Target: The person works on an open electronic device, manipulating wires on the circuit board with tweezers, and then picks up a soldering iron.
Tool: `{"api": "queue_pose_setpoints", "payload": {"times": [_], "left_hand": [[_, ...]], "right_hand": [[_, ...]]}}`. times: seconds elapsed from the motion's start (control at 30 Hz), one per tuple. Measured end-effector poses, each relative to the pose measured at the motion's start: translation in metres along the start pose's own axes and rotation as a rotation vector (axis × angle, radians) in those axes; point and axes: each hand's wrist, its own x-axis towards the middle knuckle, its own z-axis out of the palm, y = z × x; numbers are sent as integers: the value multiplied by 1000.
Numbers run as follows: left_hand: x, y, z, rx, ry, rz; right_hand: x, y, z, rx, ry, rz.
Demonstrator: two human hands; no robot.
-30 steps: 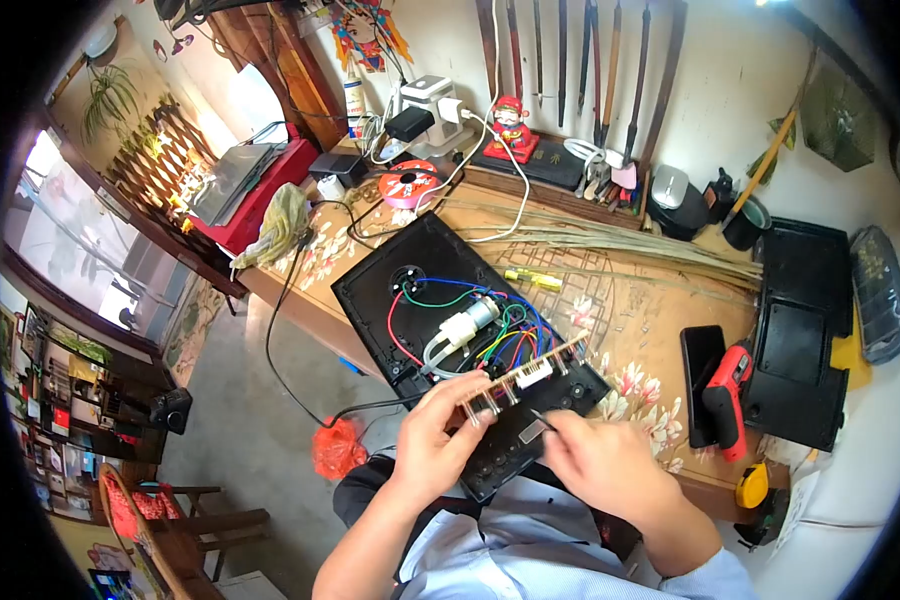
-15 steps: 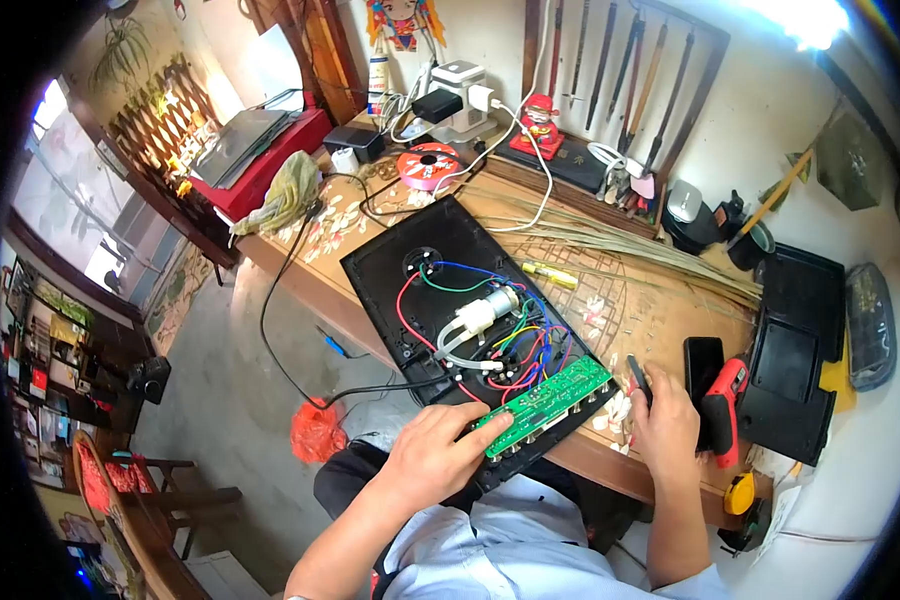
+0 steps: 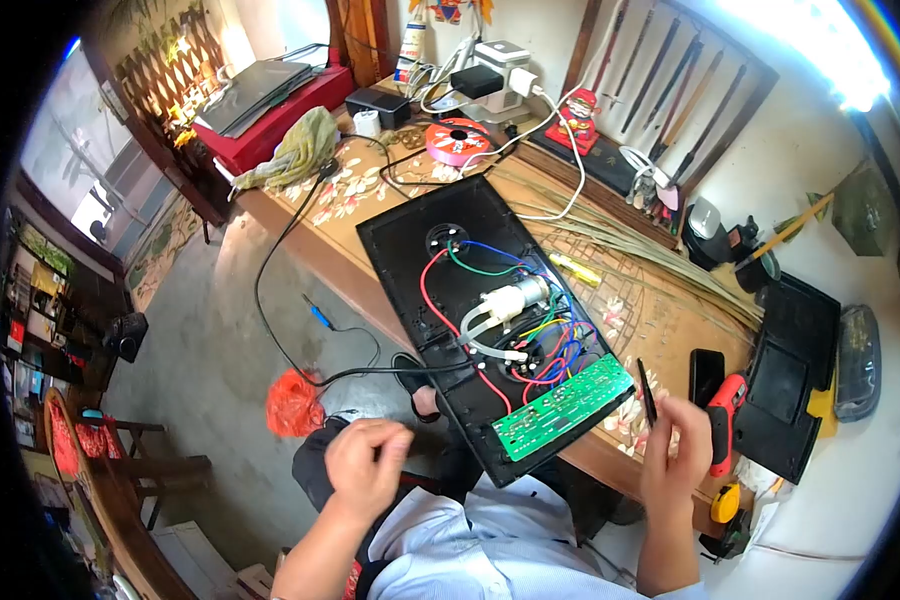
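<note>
A black open housing (image 3: 400, 235) lies slanted over the table's front edge. Inside it are a small pump with a motor (image 3: 515, 299), clear tubing and several coloured wires. The green circuit board (image 3: 562, 407) lies flat at the housing's near end, solder side up. My left hand (image 3: 368, 462) is in the air left of the housing, fingers curled together, with nothing visible in it. On the right, my right hand (image 3: 678, 445) pinches a thin dark tool (image 3: 647, 392), pointing up and away, just right of the board.
A black phone (image 3: 706, 374) and a red-black tool (image 3: 725, 425) lie right of my right hand. Behind the housing are a yellow screwdriver (image 3: 575, 269), long dry stalks (image 3: 630, 245) and a pink spool (image 3: 458, 142). A black cable runs off left. A tape measure (image 3: 725, 503) sits at the right edge.
The board has gone from upright in my left hand to flat in the housing. My left hand has let go and drawn back left. My right hand has moved right with the tool.
</note>
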Motion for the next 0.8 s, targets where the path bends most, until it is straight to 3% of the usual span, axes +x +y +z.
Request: {"api": "queue_pose_setpoints", "payload": {"times": [0.07,0.1,0.17,0.23,0.3,0.37,0.43,0.5,0.53,0.57,0.7,0.8], "left_hand": [[-21,-34,-15,-216,37,-174],[-29,-49,-18,-189,67,-190],[-53,-82,-36,126,-33,-548],[-77,-125,-36,361,89,-427],[-85,-140,-44,453,-167,-662],[-65,-136,-36,554,-450,-709],[-61,-147,-41,579,-547,-746],[-75,-173,-59,503,-748,-720],[-80,-179,-68,568,-986,-762],[-90,-184,-76,642,-1032,-750],[-143,-212,-91,642,-903,-523],[-162,-223,-82,530,-653,-488]], "right_hand": [[-11,-26,-5,195,18,-175],[-16,-42,-3,292,28,-277],[-22,-78,5,573,-187,-412],[-30,-113,29,676,-391,-556],[-44,-150,75,723,-529,-579],[-61,-189,135,924,-672,-447],[-71,-210,172,853,-860,-337],[-76,-228,213,683,-934,-310],[-78,-236,233,618,-1002,-289],[-81,-242,253,584,-1036,-275],[-98,-266,327,443,-1168,-256],[-117,-282,375,366,-1295,-193]]}}
